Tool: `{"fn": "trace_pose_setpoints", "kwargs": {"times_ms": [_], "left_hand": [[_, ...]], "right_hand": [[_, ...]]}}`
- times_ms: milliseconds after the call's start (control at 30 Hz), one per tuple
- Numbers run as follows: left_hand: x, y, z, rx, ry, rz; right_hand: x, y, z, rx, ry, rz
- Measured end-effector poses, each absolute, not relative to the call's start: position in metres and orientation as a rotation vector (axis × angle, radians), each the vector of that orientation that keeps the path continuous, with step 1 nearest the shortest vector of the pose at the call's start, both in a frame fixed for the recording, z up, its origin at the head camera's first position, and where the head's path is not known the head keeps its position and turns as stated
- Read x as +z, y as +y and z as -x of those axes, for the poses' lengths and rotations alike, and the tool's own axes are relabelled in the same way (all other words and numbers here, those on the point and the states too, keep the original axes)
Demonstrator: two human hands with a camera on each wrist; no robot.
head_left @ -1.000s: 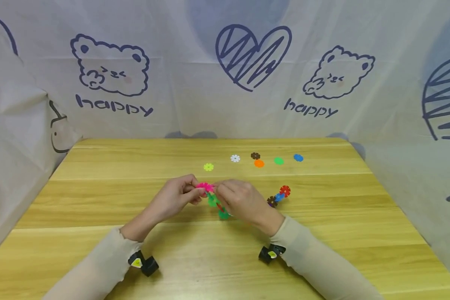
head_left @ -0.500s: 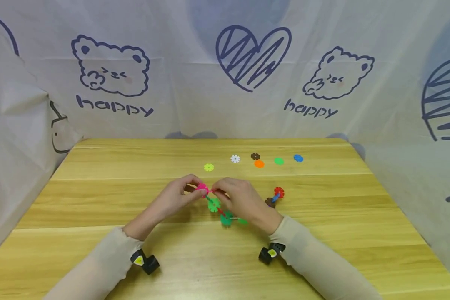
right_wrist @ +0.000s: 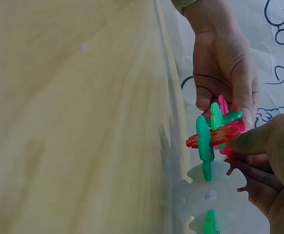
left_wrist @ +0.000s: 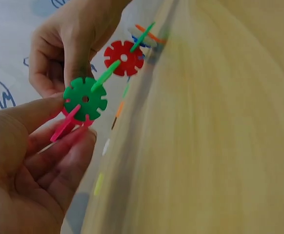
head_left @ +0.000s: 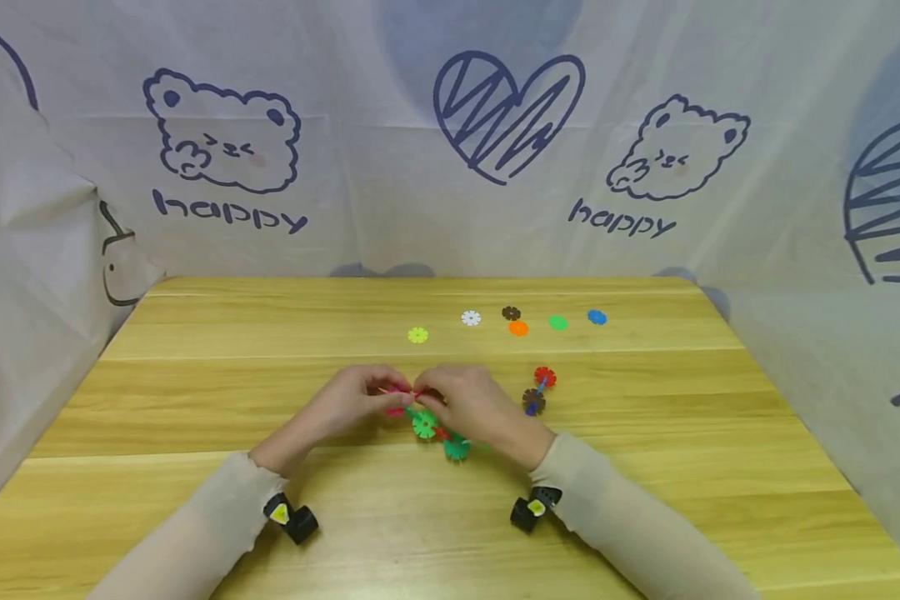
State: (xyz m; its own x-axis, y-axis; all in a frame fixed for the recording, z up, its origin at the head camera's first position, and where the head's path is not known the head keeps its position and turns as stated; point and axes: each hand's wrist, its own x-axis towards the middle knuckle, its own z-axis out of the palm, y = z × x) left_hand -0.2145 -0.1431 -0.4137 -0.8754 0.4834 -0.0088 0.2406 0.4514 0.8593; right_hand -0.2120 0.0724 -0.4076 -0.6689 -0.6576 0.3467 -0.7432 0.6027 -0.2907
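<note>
A chain of slotted plastic snowflake discs runs beneath my hands, with a light green disc (head_left: 423,425), a darker green disc (head_left: 456,448) and a red disc (left_wrist: 124,58) among its links. My left hand (head_left: 348,412) pinches a pink snowflake disc (head_left: 394,409) at the chain's near-left end. Close beside it, the thumb and forefinger of my right hand (head_left: 480,412) pinch another pink piece, mostly covered by fingers. In the right wrist view a whitish disc (right_wrist: 210,195) hangs below the right hand. Past that hand, the chain shows a brown disc (head_left: 534,401) and a red end disc (head_left: 545,377).
Loose discs lie farther back on the wooden table (head_left: 195,400): yellow (head_left: 417,335), white (head_left: 471,318), brown (head_left: 512,313), orange (head_left: 519,328), green (head_left: 558,322) and blue (head_left: 597,317). A printed cloth (head_left: 390,192) hangs behind the table.
Both hands have come slightly nearer and lower with the pink pieces. The chain's middle has shifted toward me, and its red far end has swung left.
</note>
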Motion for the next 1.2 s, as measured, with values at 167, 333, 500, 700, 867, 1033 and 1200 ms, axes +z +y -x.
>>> {"fn": "trace_pose_setpoints", "kwargs": {"times_ms": [167, 333, 500, 700, 867, 1033, 1200], "left_hand": [[-0.419, -0.149, 0.217, 1.342, 2.498, -0.705], [-0.422, -0.151, 0.217, 1.251, 2.543, -0.835], [-0.425, -0.150, 0.215, 1.202, 2.572, -0.849], [-0.431, -0.149, 0.216, 1.210, 2.571, -0.838], [-0.437, -0.148, 0.217, 1.320, 2.519, -0.766], [-0.441, -0.148, 0.218, 1.417, 2.515, -0.690], [-0.444, -0.148, 0.219, 1.463, 2.502, -0.655]], "right_hand": [[-0.408, 0.067, 0.214, 0.624, -2.674, -1.198], [-0.406, 0.067, 0.218, 0.604, -2.705, -1.303], [-0.399, 0.069, 0.228, 0.631, -2.806, -1.264], [-0.397, 0.071, 0.250, 0.724, -2.857, -1.124], [-0.395, 0.071, 0.271, 0.770, -2.924, -1.023], [-0.393, 0.069, 0.289, 0.789, -2.975, -0.958], [-0.392, 0.068, 0.304, 0.797, -3.031, -0.922]]}}
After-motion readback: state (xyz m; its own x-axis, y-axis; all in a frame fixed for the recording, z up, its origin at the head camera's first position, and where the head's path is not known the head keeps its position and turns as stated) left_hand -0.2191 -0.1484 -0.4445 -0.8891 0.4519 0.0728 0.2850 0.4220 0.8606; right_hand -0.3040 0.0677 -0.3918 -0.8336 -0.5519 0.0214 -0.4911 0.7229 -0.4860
